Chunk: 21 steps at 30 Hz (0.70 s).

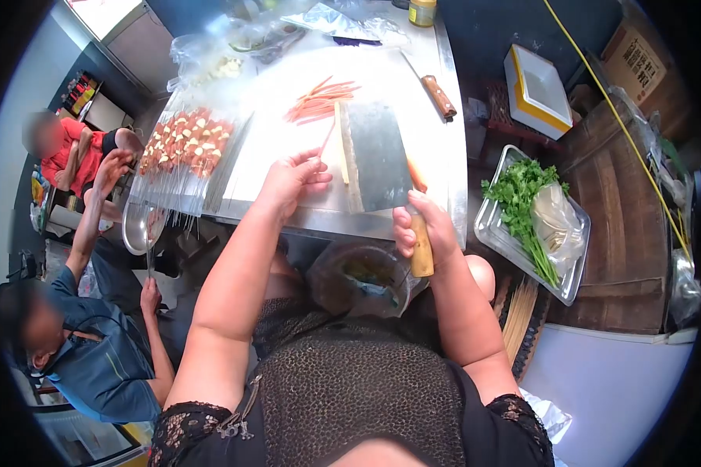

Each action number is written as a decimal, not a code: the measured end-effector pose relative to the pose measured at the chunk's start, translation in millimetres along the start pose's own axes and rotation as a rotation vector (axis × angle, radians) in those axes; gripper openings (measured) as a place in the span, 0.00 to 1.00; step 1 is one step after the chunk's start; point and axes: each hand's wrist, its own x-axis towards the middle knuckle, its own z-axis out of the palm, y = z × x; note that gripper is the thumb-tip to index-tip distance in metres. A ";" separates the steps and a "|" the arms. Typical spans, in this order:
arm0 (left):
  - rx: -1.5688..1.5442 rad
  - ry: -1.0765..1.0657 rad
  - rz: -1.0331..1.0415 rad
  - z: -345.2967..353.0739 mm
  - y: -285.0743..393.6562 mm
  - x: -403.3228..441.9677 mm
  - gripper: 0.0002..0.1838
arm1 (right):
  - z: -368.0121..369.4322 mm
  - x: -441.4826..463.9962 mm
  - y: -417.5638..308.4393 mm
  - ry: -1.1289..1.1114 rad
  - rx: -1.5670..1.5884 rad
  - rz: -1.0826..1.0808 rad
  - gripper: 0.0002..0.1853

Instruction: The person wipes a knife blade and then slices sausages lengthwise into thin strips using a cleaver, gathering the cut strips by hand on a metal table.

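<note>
My right hand (426, 232) is wrapped round the wooden handle of a cleaver (375, 156), whose broad dark blade is over the white work surface (276, 86). To the left of the blade, my left hand (297, 182) pinches a thin orange-red strip (327, 140) between thumb and fingers. A loose pile of similar orange-red strips (319, 101) lies beyond it. Beside the blade's right edge is a partly hidden orange piece (417, 176); its kind I cannot tell.
Many skewers of red and pale pieces (185, 144) lie at left. A wooden-handled knife (438, 97) rests near the right edge. A tray (572, 292) holds leafy greens (522, 191). Below the table edge stands a lined bin (358, 276). Two people are at left; one (105, 358) sits close.
</note>
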 end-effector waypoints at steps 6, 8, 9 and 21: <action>-0.006 -0.076 -0.084 16.7 -1.4 1.8 0.20 | -2.5 -0.6 5.5 -0.024 0.035 -0.003 0.14; -0.101 -0.117 -0.073 20.3 -6.1 -1.8 0.20 | 3.6 -0.6 7.9 0.055 -0.086 -0.057 0.13; -0.171 -0.184 -0.050 20.6 -9.9 -1.7 0.19 | 4.1 0.5 9.2 0.079 -0.126 -0.052 0.13; 0.115 -0.103 0.016 14.2 -10.4 -13.7 0.19 | 11.2 -6.2 21.0 0.036 -0.339 -0.073 0.12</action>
